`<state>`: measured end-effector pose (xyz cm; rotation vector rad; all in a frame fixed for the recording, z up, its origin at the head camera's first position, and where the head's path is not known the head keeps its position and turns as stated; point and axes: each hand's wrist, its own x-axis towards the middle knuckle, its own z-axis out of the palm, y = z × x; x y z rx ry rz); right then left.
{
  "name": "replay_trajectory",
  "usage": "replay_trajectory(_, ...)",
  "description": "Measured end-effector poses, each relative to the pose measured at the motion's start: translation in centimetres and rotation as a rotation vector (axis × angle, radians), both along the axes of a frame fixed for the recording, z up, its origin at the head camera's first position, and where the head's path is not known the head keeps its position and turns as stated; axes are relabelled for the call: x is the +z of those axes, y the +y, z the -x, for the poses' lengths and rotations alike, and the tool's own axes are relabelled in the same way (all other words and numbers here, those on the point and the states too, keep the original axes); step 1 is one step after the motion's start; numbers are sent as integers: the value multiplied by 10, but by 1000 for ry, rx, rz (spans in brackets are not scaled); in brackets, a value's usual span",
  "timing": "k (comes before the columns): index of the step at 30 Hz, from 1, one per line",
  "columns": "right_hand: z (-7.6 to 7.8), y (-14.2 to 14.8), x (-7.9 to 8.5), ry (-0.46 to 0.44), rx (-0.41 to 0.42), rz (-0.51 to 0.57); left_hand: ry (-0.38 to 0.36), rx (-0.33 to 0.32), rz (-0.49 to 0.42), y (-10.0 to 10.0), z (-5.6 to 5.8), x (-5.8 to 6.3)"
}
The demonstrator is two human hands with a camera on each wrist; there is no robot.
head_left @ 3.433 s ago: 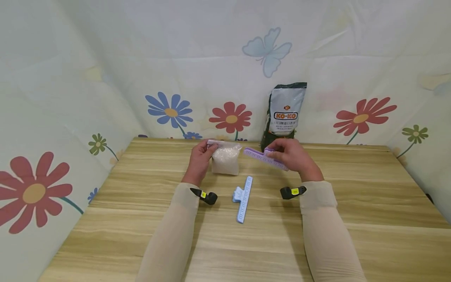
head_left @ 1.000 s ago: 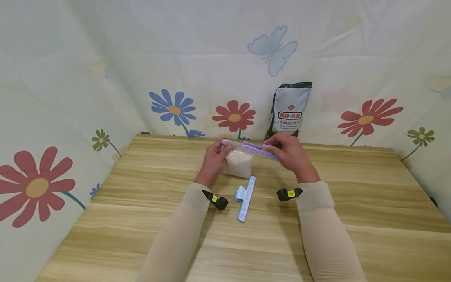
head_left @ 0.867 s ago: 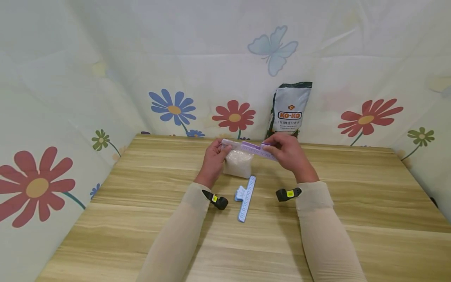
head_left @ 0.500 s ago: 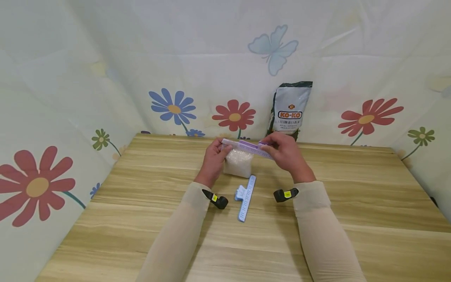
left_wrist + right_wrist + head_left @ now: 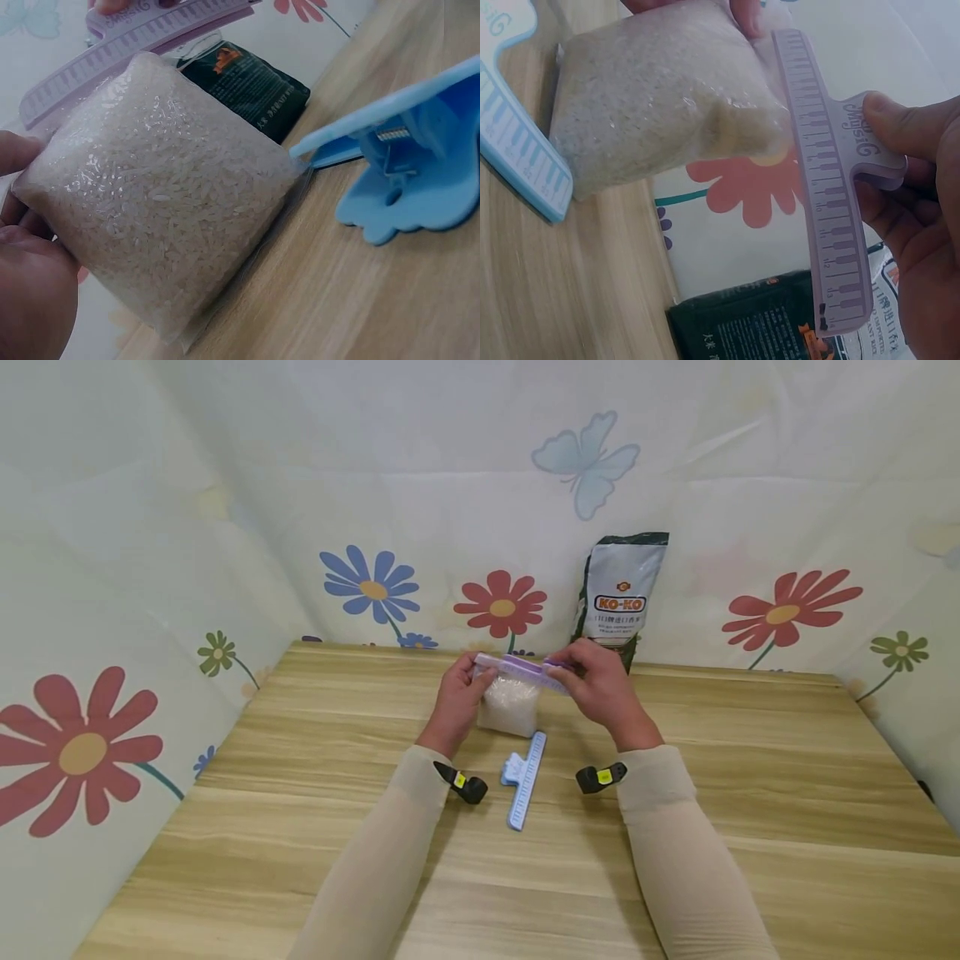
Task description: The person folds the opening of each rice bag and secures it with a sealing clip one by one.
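My left hand pinches the upper left corner of a clear plastic bag of rice, between thumb and fingers. The bag hangs upright with its lower edge close to the wooden table. My right hand squeezes the handle of a purple bag clip, printed with piano keys and a ruler scale. The clip's long bar lies along the top edge of the rice bag and overlaps it, its far end close to the left fingers. Just in front of the bag, a matching light blue bag clip lies on the table.
Behind the right hand, a green and silver KO-KO rice bag stands against the flower-printed backdrop. The wooden table runs to the backdrop on the far side. A black wrist camera sits on each sleeve.
My right hand has moved left, sliding the purple bag clip from beside the rice bag along its top edge. Earlier, my left hand shifted slightly right with the rice bag. The blue clip stays put.
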<state>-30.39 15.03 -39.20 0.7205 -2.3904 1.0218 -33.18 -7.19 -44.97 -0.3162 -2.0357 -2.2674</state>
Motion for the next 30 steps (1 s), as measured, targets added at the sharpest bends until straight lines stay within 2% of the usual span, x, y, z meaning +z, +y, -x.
replay_trajectory(9,-1,-6,0,61,2,-13,3,17,76,0,-2,2)
replay_trajectory(16,0,-10,-1,71,8,-23,-67,3,165,-1,-6,2)
replay_trajectory(21,0,-12,0,67,14,-28,-97,-16,194,-3,-8,3)
replay_trajectory(30,0,-18,0,80,25,-29,-77,-37,223,-4,-9,5)
